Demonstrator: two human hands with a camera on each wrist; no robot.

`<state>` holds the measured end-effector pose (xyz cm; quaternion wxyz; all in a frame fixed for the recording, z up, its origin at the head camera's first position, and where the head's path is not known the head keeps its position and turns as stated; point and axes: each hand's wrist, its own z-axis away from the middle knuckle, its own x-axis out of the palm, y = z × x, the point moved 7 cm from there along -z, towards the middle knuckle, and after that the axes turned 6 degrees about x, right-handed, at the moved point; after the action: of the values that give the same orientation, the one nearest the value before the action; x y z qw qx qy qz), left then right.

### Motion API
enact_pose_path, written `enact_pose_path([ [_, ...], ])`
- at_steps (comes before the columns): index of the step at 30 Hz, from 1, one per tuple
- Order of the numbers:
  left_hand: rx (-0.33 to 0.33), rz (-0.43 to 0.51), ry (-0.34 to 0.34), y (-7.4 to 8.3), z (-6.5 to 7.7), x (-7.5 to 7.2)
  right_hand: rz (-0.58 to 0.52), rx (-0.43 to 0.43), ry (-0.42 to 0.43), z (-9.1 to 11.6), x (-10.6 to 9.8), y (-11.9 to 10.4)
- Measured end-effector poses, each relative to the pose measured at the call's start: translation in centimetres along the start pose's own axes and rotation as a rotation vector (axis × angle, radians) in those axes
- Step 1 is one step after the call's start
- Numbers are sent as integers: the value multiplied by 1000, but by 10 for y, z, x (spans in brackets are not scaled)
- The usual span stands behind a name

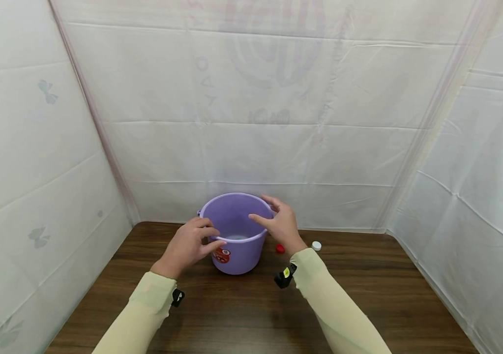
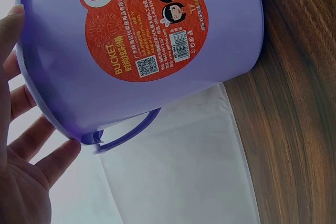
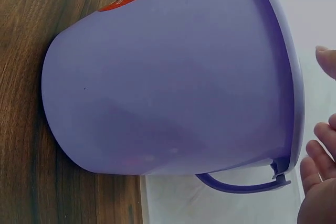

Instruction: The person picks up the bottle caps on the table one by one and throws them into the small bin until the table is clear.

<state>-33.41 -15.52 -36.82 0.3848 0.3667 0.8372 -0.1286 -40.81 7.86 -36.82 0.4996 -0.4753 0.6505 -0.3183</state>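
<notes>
Purple plastic bucket with a round mouth point(image 1: 239, 258) stands upright on the dark wood-grain tabletop point(image 1: 233, 319), near its far edge, between the hands. Red printed paper label point(image 2: 144, 30) on its outer wall, reading "BUCKET"; purple curved plastic handle point(image 3: 241, 187) hangs along the outside.

Left hand point(image 1: 188, 246): at the near left rim, fingers relaxed and spread, thumb apart, fingertips at the edge; firm hold cannot be confirmed. Right hand point(image 1: 283, 223): open at the right of the mouth, thumb and fingers wide apart, holding nothing; clear of the rim in the right wrist view.

Right of bucket: small glossy red object point(image 1: 280, 249), type unclear, beside the right wrist; small white round cap-like piece point(image 1: 316, 245) further right. White creased fabric sheeting point(image 1: 251, 147) behind.

Bucket floor: pale patch, mostly hidden by the rim, unidentified.
</notes>
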Motion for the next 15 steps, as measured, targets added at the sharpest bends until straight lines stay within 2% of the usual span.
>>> enact_pose_path([
  [15,4,1,8,-1,0,0,-18,13,65,3,-20,16],
])
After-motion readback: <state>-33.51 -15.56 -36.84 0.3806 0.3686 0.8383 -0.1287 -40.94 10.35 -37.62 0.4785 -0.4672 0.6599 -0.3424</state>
